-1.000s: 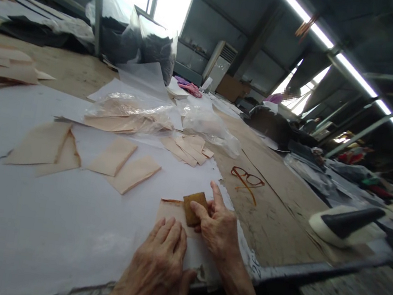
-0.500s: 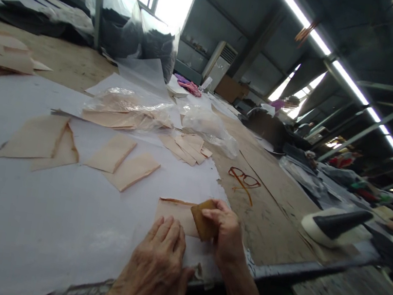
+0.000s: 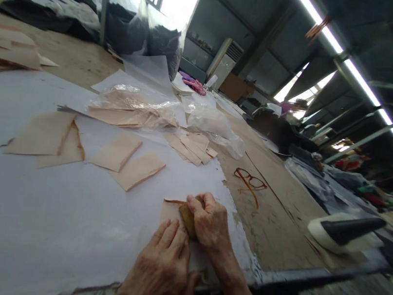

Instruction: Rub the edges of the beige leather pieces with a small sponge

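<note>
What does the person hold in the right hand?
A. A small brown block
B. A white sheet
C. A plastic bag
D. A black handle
A. The right hand closes around the small brown block, holding it on the pale piece.

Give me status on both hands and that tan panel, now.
Right grip shut on small brown block, block against pale tan panel. Left grip open, fingers down at panel's near side. More tan panels lie farther off, apart from hands.
</note>
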The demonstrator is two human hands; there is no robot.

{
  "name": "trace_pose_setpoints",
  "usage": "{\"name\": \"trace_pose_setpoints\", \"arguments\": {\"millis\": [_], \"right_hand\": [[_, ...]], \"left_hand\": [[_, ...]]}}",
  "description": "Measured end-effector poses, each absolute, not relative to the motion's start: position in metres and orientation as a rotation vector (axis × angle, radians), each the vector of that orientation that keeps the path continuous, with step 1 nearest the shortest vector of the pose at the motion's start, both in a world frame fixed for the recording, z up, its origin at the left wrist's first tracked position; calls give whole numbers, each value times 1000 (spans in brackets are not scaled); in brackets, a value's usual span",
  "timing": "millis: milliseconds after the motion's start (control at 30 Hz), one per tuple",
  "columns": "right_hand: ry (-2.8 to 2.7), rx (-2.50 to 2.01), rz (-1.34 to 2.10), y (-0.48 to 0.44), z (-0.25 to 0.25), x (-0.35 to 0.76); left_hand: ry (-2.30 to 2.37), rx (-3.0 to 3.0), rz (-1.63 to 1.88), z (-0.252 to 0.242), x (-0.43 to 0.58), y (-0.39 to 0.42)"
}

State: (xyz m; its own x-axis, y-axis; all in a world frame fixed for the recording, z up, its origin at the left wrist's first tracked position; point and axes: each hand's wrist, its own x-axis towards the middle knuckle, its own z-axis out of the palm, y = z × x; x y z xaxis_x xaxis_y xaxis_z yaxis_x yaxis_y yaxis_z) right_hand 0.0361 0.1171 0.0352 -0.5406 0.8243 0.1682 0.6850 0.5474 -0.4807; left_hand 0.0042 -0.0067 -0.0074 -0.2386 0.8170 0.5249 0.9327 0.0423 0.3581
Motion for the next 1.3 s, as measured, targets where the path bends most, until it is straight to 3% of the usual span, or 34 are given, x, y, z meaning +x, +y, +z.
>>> {"name": "trace_pose_setpoints", "arguments": {"millis": [267, 700, 833, 1067, 1167, 1300], "right_hand": [[-2457, -1300, 21, 113, 23, 21], [-2427, -1410, -173, 116, 21, -4], [-2383, -1372, -104, 127, 19, -10], [-2027, -1377, 450, 150, 34, 9], [-2151, -1223, 437, 132, 35, 29], [-2448, -1136, 166, 111, 29, 36]], "left_hand": [[-2131, -1880, -916, -5, 7, -5], [-2077, -1786, -1017, -6, 9, -4], [-2080, -1767, -1016, -5, 8, -3], [-2142, -1796, -1086, 2, 7, -5], [-2118, -1796, -1076, 3, 7, -7], [-2103, -1818, -1061, 3, 6, -8]]}}
